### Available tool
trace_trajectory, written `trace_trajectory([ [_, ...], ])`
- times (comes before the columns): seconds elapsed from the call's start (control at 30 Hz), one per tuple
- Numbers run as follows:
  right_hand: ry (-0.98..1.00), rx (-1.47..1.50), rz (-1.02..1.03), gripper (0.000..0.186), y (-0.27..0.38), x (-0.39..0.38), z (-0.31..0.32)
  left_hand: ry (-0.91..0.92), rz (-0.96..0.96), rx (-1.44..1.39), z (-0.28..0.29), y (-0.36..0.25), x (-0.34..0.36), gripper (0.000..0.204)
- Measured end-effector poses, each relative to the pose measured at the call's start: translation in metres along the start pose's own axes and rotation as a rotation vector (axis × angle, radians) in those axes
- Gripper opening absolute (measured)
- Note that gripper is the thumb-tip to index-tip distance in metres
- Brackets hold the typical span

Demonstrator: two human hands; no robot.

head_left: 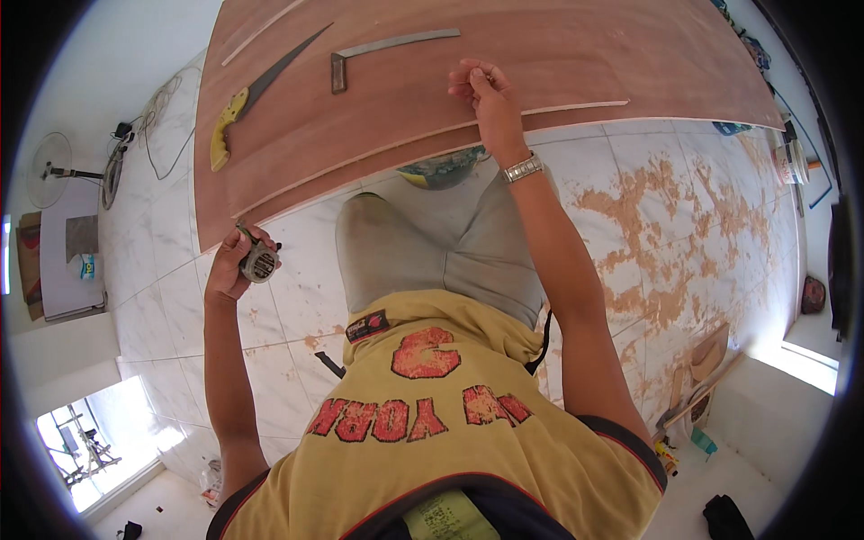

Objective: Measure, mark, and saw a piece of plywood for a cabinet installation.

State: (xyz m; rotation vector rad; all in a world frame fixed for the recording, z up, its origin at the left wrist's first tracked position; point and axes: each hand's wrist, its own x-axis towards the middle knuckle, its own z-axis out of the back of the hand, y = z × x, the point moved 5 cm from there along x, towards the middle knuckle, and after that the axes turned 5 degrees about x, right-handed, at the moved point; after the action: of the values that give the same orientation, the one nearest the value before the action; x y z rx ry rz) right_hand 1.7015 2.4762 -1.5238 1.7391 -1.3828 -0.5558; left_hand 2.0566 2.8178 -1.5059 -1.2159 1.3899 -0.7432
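We find left fingers wrapped round a tape measure; right fingers half curled, contents unclear. Measuring appears unfinished, the saw idle on the board.

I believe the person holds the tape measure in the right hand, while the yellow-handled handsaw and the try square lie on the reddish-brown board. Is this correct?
Not quite: the head view shows the tape measure in the left hand, not the right hand. The yellow-handled handsaw and the try square do lie on the reddish-brown board.
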Motion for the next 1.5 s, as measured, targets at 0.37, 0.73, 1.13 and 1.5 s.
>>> trace_trajectory([
  [0.37,0.19,-1.108,0.037,0.07,0.051,-0.234,-0.042,0.156,0.264,-0.523,-0.3,0.057,0.062,0.056],
  [0.73,-0.828,-0.266,-0.127,0.053,0.136,-0.376,0.098,0.746,-0.712,1.321,-0.394,0.097,0.043,0.032],
  [1.13,-0.888,-0.128,-0.086,0.045,0.115,-0.377,0.109,1.489,-0.415,0.72,-0.438,0.114,-0.038,0.011],
  [1.5,-0.605,-0.369,-0.313,0.043,0.169,-0.262,0.1,1.191,-0.898,0.994,-0.44,0.104,-0.045,0.024],
])
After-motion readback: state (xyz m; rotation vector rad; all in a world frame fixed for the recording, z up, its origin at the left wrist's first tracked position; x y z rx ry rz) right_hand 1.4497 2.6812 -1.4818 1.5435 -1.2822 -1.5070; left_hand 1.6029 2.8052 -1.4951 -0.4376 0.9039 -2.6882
